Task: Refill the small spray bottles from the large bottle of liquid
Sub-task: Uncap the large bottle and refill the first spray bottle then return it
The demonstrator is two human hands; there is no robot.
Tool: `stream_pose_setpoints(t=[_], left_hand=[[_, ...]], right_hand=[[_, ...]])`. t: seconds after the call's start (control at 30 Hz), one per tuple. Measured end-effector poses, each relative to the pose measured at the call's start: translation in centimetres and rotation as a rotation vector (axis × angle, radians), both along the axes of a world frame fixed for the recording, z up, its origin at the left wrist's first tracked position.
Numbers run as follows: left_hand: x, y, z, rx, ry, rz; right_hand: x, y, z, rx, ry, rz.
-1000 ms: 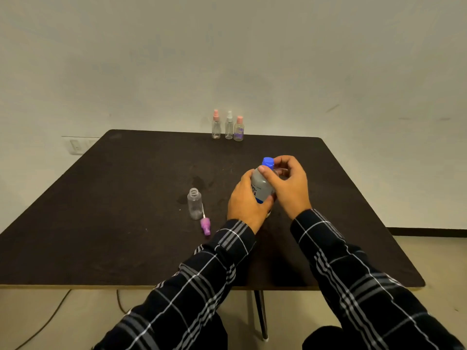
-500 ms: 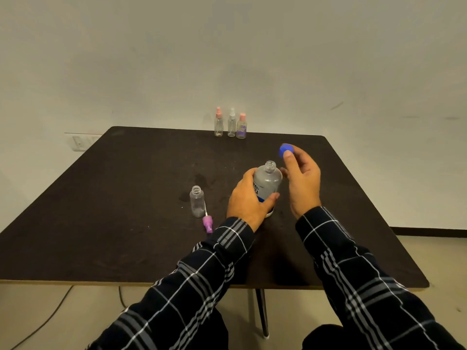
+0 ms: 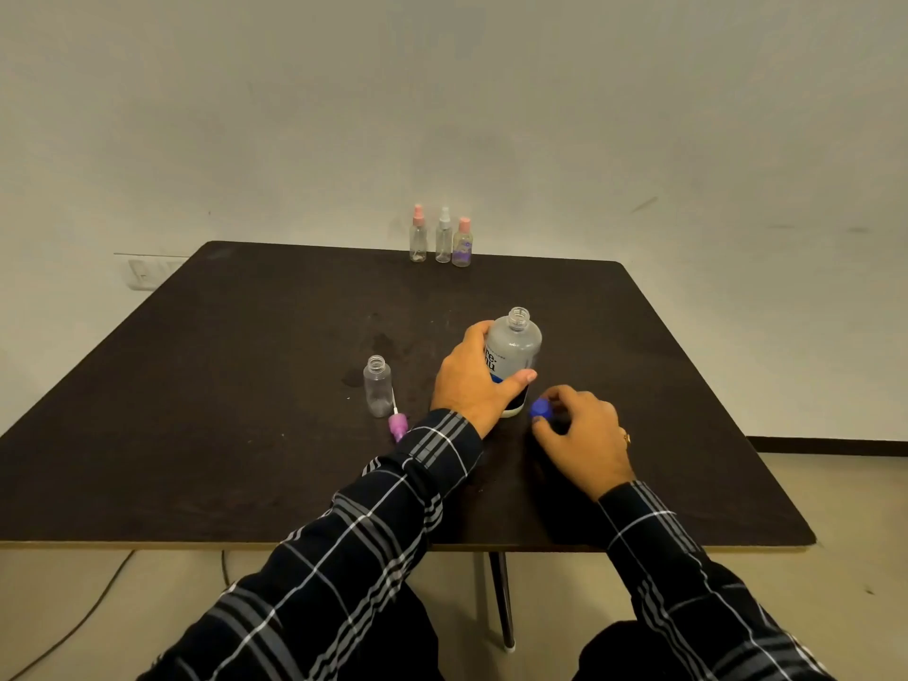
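Note:
The large frosted bottle (image 3: 513,353) stands upright on the dark table (image 3: 196,410) with its neck uncapped. My left hand (image 3: 471,385) grips its body from the left. Just right of the bottle's base, my right hand (image 3: 582,439) pinches the blue cap (image 3: 540,408) down at the table surface. To the left stands a small clear spray bottle (image 3: 377,388), open at the top. Its purple spray head (image 3: 397,425) with a white tube lies on the table beside it.
Three capped small spray bottles (image 3: 442,235) stand in a row at the table's far edge, against the wall. A wall socket (image 3: 142,273) is at the far left. A cable (image 3: 73,626) runs over the floor under the near edge.
The blue cap came off the large bottle in my right hand, which then moved down to the table right of the bottle. My left hand kept its grip on the bottle.

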State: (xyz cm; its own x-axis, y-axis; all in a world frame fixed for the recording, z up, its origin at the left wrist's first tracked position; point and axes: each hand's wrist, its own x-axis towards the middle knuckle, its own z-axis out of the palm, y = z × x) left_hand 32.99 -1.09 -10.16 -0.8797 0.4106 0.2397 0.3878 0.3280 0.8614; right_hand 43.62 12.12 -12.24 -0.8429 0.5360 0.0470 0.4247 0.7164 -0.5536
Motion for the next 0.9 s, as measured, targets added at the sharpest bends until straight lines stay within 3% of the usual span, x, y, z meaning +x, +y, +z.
stream_pose_setpoints(t=[0.13,0.5,0.57,0.6,0.63,0.7,0.8,0.9], left_hand=[[0.0,-0.2,0.1,-0.018,0.028,-0.007],[0.2,-0.7,0.3,-0.082,0.059,-0.018],[0.3,-0.7,0.4,-0.097,0.042,-0.006],[0.3,-0.7,0.6,-0.120,0.027,-0.004],[0.4,-0.9,0.9,-0.156,0.013,-0.011],[0.9,-1.4,1.9,-0.247,0.012,-0.034],[2.4,-3.8,3.5,-0.370,0.183,-0.005],[3.2,-8.0,3.9,-0.182,0.453,0.137]], right_hand=[[-0.5,0.4,0.1,0.118,-0.079,-0.123],[-1.4,1.5,0.3,0.123,-0.219,-0.354],[-1.3,0.6,0.6,0.188,-0.102,-0.354],[-1.3,-0.1,0.6,0.222,0.063,-0.320],[-1.3,-0.9,0.6,0.197,0.251,-0.238],[-1.6,-2.6,0.5,-0.060,0.518,-0.029],[-2.4,-4.1,0.3,-0.416,0.559,0.116],[-3.6,-4.2,-0.1,-0.515,0.509,0.114]])
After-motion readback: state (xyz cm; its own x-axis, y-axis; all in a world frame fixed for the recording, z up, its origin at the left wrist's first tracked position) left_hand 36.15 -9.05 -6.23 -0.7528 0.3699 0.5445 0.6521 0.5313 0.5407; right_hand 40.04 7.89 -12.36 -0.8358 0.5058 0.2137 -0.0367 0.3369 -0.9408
